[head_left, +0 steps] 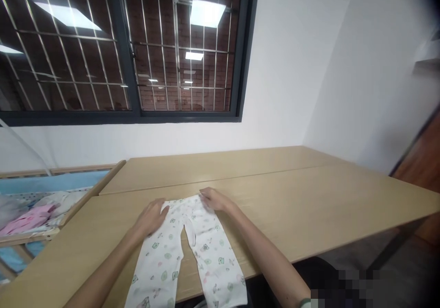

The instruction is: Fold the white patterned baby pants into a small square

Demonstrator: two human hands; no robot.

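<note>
A small pair of white trousers (168, 253) with a green and pink print lies spread on the wooden table, waistband away from me. Its leg ends reach the near edge, and the right one hangs over it. At the left corner of the waistband is my left hand (151, 218), with the thumb on the cloth and the fingers curled at its edge. My right hand (213, 199) grips the right corner of the waistband, its fingers partly smeared by motion.
The table (292, 198) has a seam running across it and reaches the white wall. To the left stands a wooden cot (85, 198) with pink clothing (30, 218) and pale cloths in it. A barred window (182, 51) is above.
</note>
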